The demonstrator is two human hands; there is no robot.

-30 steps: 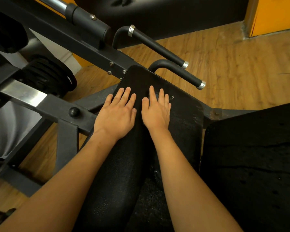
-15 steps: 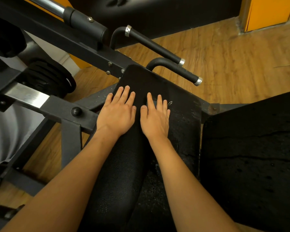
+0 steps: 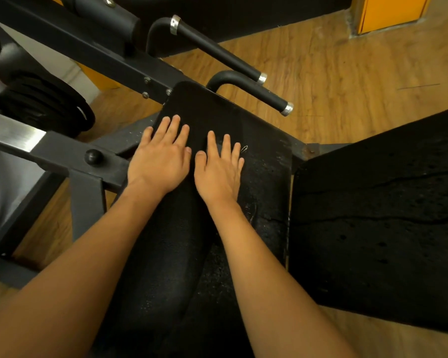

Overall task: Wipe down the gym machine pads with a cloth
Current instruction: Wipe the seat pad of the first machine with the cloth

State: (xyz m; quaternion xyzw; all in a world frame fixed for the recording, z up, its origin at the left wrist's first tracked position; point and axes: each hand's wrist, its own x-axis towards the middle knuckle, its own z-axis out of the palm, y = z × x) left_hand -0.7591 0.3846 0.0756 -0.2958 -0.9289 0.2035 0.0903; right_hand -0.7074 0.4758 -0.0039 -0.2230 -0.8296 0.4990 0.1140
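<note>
Both palms lie flat, side by side at mid-frame: the left hand and right hand press on the long black pad that runs up toward the two handles. The fingers are straight and slightly spread, gripping nothing, which suits spreading pressure rather than grasping. A smoother dark strip under the palms looks like the cloth — black on black, so its edges are hard to tell.
</note>
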